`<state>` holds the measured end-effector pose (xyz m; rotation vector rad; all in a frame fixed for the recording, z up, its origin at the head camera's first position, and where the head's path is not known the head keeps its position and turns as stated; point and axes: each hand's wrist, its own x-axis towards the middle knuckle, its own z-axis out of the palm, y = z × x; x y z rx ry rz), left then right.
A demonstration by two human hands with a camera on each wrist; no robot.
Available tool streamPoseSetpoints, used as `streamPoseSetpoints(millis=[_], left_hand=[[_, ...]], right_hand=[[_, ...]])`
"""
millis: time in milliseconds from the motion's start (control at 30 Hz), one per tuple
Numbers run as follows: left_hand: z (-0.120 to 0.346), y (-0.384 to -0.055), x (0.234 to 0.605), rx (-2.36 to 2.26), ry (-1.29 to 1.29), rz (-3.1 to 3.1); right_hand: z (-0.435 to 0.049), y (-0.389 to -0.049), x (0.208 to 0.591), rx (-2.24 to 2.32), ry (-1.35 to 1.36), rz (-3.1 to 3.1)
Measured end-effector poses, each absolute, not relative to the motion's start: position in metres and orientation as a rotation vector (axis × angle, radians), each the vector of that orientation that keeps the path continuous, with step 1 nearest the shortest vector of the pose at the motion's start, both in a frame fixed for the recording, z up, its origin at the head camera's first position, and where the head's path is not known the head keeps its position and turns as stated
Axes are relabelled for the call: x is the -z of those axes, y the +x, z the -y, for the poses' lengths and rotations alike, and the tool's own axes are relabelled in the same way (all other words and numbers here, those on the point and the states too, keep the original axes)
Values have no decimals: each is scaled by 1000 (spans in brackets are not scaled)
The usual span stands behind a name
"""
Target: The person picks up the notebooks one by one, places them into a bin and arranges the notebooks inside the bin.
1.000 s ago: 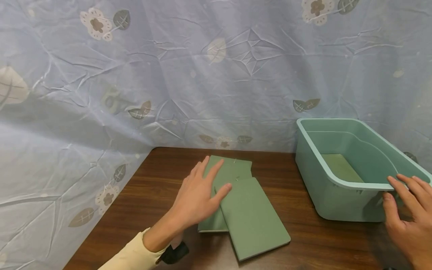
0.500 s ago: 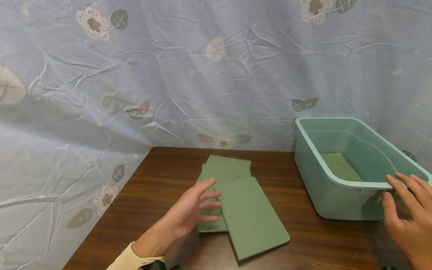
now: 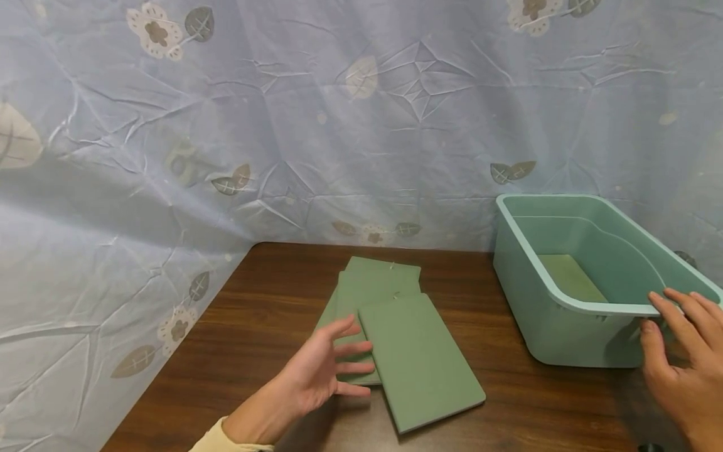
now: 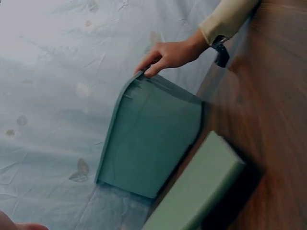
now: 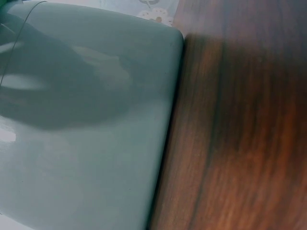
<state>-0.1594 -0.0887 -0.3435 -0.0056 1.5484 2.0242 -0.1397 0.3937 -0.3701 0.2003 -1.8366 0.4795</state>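
Observation:
Overlapping green notebooks (image 3: 420,361) lie fanned out on the brown wooden table in the head view. My left hand (image 3: 322,373), thumb up and fingers spread, is at the left side of the pile and hides part of the lower notebooks. It holds nothing; whether its fingertips touch a cover I cannot tell. To the right stands a blue-green plastic bin (image 3: 522,295) with a flat green piece (image 3: 570,276) on its floor, like the notebooks in colour. My right hand (image 3: 691,361) grips the bin's near rim, fingers over the top and thumb outside.
The brown wooden table (image 3: 254,314) reaches back to a pale blue floral cloth (image 3: 316,125) hanging behind and to the left. In the left wrist view the notebook pile (image 4: 196,184) shows its thickness beside the bin (image 4: 151,136).
My left hand has turned from palm down above the notebooks to thumb up, and drawn back toward me, uncovering their far ends. The right hand stays on the rim; notebooks and bin hold their places.

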Motion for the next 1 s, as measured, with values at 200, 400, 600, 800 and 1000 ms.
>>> streamPoseSetpoints(millis=[200, 400, 600, 800, 1000], left_hand=[[86, -153, 351, -2020, -66, -1553], [81, -148, 357, -2031, -91, -1511], [74, -148, 361, -2042, -118, -1491], [67, -149, 359, -2059, -165, -1511], [60, -152, 355, -2060, -186, -1524]], right_hand=[[-394, -141, 370, -473, 212, 1822], [-396, -142, 371, -463, 220, 1813], [-396, -142, 371, -462, 214, 1816], [-390, -143, 370, -492, 220, 1779], [-386, -141, 368, -520, 212, 1771]])
